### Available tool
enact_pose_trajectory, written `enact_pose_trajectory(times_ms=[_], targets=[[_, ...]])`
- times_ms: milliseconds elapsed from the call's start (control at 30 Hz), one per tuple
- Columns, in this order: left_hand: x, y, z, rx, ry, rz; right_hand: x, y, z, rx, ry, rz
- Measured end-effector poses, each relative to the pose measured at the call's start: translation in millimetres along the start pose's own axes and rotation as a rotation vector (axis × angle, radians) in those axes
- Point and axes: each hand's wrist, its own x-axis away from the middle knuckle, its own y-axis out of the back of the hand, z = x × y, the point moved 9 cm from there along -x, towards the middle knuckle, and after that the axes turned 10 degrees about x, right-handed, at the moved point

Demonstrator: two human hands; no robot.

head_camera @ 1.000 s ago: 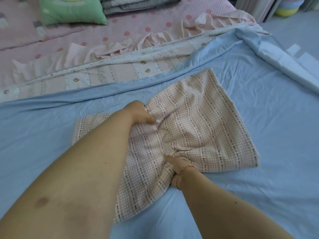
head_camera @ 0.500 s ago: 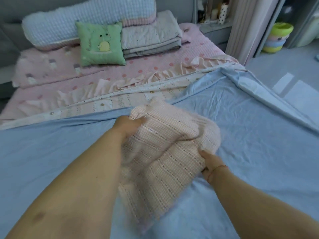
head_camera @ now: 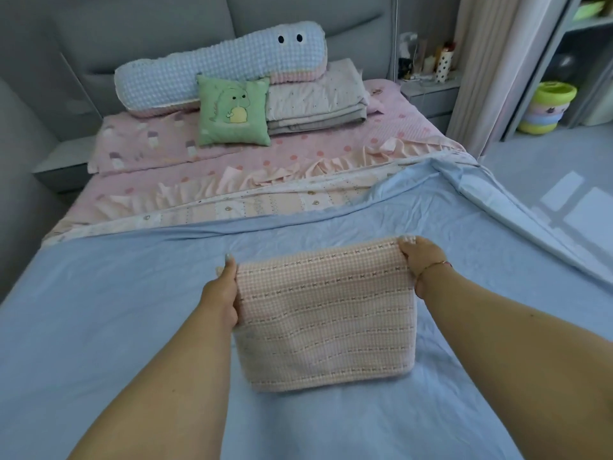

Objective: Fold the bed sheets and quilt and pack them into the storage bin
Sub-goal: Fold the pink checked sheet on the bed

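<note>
Between hands (head_camera: 220,295) (head_camera: 419,260), pink cloth (head_camera: 326,313) crosswise

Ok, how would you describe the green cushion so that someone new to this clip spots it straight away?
Start at the grey headboard. Below it lies a long pale blue bolster with two black eyes. The green cushion leans against its front, beside the folded grey bedding: small, square, with a cartoon dinosaur, the only green thing on the bed.

Folded cloth (head_camera: 326,313) sits front and centre above the spread sheet (head_camera: 132,310), left hand (head_camera: 222,293) at its left edge, right hand (head_camera: 419,258) at its far right corner. Behind, the cushion (head_camera: 234,116) leans before the long bolster (head_camera: 219,66); folded bedding (head_camera: 315,101) just right, seemingly under the bolster's end. Stacked tubs (head_camera: 547,107) far right on the floor.
</note>
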Motion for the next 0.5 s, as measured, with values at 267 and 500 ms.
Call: enact_pose_trajectory(times_ms=[267,500], targets=[[25,-36,-80,0.135,-0.29,0.284,9,27,73,-0.253,0.097,-0.094],[29,-3,-31,-0.117,-0.273,0.269,14,24,26,-0.226,-0.096,-0.125]])
